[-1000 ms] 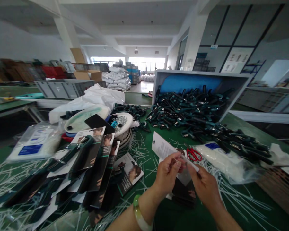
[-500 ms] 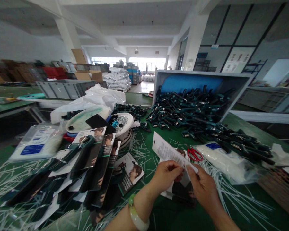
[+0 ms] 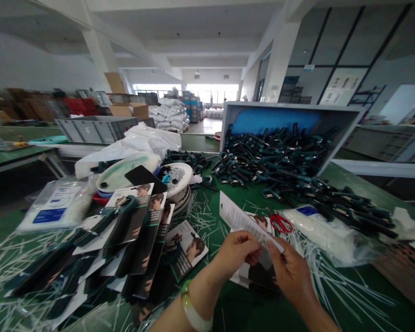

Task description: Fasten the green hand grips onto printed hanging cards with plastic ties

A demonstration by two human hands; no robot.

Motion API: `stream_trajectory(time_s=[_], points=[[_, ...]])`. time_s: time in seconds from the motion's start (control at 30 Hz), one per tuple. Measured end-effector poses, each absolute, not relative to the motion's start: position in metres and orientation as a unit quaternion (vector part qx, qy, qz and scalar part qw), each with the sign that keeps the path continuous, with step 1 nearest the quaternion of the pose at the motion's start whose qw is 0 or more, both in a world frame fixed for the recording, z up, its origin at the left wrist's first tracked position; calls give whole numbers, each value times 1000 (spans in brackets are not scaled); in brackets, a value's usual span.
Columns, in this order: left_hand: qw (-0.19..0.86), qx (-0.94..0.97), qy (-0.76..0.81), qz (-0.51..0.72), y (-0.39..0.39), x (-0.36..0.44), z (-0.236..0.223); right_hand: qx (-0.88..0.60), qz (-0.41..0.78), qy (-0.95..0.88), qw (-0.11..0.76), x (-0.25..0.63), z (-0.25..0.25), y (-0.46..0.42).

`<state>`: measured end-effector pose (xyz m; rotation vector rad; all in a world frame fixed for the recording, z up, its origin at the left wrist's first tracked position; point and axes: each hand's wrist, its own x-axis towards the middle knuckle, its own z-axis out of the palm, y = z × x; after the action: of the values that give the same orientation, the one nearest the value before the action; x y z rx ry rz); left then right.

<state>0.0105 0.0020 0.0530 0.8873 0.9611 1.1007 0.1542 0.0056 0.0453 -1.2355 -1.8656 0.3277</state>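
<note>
Since a second ago: left hand has dropped lower and flattened, with its fingertips now further down the leaflet rather than raised at its face. Leaflet's lower corner has sunk slightly. More of the card under the hands now shows. Bangle has shifted left with the forearm. Whole view has drifted a touch too: scissors now sit slightly further right in frame and the bin slightly lower.
</note>
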Motion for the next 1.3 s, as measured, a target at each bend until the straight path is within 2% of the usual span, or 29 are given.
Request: stream_trajectory(time_s=[0.47,0.73,0.87,1.03,1.07,1.13,1.3], points=[[654,399,409,496,-1,7,53,-446,101,-780,426,153,33,5],[548,349,407,642,-6,14,46,-365,-65,-842,392,151,18,7],[492,361,468,639,-12,10,52,-367,-122,-859,336,141,18,0],[542,319,480,612,-3,-12,37,-295,-32,-928,227,151,33,41],[555,307,479,607,0,-15,28,-316,-19,-930,190,158,39,62],[570,298,482,595,7,-20,9,-473,-50,-873,108,175,53,115],[518,376,556,529,22,-19,-32,-582,-84,-807,47,207,64,231]])
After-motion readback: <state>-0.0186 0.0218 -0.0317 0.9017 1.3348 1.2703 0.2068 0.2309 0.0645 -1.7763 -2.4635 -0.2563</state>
